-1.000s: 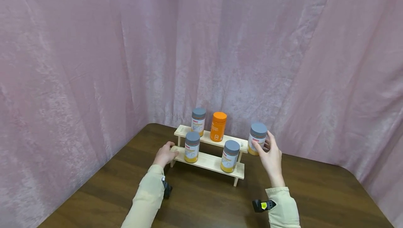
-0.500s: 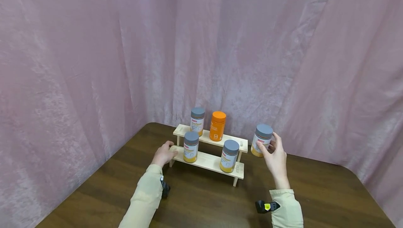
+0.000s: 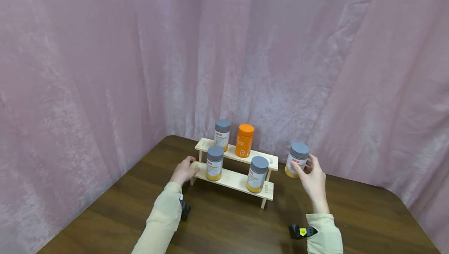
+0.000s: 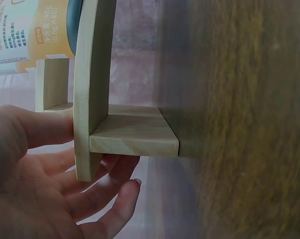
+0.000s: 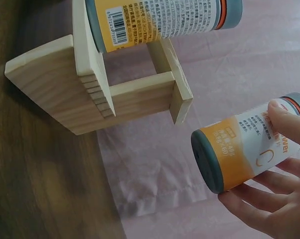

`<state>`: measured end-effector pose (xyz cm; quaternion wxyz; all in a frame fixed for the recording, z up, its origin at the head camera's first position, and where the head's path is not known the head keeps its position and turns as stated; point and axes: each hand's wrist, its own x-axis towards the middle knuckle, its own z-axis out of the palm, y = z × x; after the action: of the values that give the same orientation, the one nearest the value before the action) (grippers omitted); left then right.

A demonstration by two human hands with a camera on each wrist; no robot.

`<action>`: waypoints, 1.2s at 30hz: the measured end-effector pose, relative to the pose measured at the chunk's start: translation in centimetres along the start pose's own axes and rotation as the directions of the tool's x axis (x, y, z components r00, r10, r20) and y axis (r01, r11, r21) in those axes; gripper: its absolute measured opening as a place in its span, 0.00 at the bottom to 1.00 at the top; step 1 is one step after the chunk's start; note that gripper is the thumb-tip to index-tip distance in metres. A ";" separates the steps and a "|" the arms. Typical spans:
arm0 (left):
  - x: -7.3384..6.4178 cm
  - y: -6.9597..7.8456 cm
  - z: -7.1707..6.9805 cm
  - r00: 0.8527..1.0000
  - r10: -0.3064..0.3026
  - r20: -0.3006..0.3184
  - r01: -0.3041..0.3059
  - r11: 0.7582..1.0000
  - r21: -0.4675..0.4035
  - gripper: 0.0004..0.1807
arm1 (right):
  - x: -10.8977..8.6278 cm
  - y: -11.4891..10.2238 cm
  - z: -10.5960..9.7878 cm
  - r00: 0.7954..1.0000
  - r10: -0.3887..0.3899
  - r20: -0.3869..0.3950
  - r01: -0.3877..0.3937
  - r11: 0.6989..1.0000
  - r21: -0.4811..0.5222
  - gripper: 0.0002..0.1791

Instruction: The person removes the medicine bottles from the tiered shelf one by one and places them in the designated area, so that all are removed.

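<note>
A two-tier wooden rack (image 3: pixel 231 178) stands on the table. My left hand (image 3: pixel 183 171) grips the left end of its lower board; in the left wrist view the thumb (image 4: pixel 50 127) lies on the board's top with fingers curled beneath. Off the rack's right end, my right hand (image 3: pixel 313 180) holds a grey-lidded supplement jar (image 3: pixel 296 160) in the air, thumb on one side and fingers on the other. On the upper board stand a grey-lidded jar (image 3: pixel 222 135) and an orange jar (image 3: pixel 244 141). Two more grey-lidded jars, a left one (image 3: pixel 214 163) and a right one (image 3: pixel 257 174), stand on the lower board.
The dark wooden table (image 3: pixel 224 226) stretches in front of the rack and to both sides. A pink curtain (image 3: pixel 224 51) hangs behind the table and along its left. Each wrist carries a black camera, the right one (image 3: pixel 301 231) with a yellow mark.
My right hand has moved the held jar rightward and slightly down, farther from the rack's right end. The left hand stays on the lower board, and the other jars keep their places.
</note>
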<state>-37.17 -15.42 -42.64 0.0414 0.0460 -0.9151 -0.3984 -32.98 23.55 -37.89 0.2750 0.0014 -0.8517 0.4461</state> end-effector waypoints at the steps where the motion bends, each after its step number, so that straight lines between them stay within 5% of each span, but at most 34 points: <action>1: 0.0 0.1 0.0 1.000 0.002 0.000 -0.002 1.000 -0.002 0.26 | 0.0 0.1 0.0 1.000 0.006 0.001 -0.006 1.000 -0.006 0.36; 11: 0.1 -0.3 0.0 1.000 -0.002 0.017 0.002 1.000 -0.019 0.26 | -0.1 1.0 0.4 0.998 0.052 0.047 -0.050 0.998 -0.048 0.38; 29: 0.4 -0.3 0.0 0.999 0.007 0.044 -0.004 0.998 -0.064 0.25 | -0.3 3.0 1.3 0.987 0.143 0.068 -0.146 0.989 0.036 0.36; 36: 0.9 -0.9 0.0 0.997 -0.013 0.078 0.021 0.995 -0.097 0.26 | -0.2 4.1 1.0 0.979 0.139 0.149 -0.136 0.990 -0.026 0.38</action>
<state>-37.98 -16.19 -43.27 0.0047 0.0364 -0.8950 -0.4445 -34.27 25.23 -41.53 0.1786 -0.0260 -0.8714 0.4562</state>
